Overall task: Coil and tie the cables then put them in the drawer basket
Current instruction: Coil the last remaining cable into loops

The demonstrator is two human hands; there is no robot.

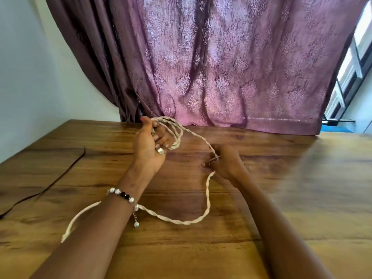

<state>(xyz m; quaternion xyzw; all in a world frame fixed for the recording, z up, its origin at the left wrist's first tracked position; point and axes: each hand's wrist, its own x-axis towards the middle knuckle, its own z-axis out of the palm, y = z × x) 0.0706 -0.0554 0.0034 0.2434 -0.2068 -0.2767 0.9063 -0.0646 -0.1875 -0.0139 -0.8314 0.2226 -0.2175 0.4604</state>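
While the wooden desk (pixel 201 248) fills your view, your left hand (pixel 149 146) holds the coiled loops of the cream twisted cable (pixel 207 200) at far centre; your right hand (pixel 223 162) pinches its trailing length just right, slack curving near-left.

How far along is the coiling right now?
Done: a few loops of the white twisted cable sit in the left hand. In hand: the right hand pinches and feeds it. Left: the slack on the table, tying, then the black cable. No drawer basket is in view.
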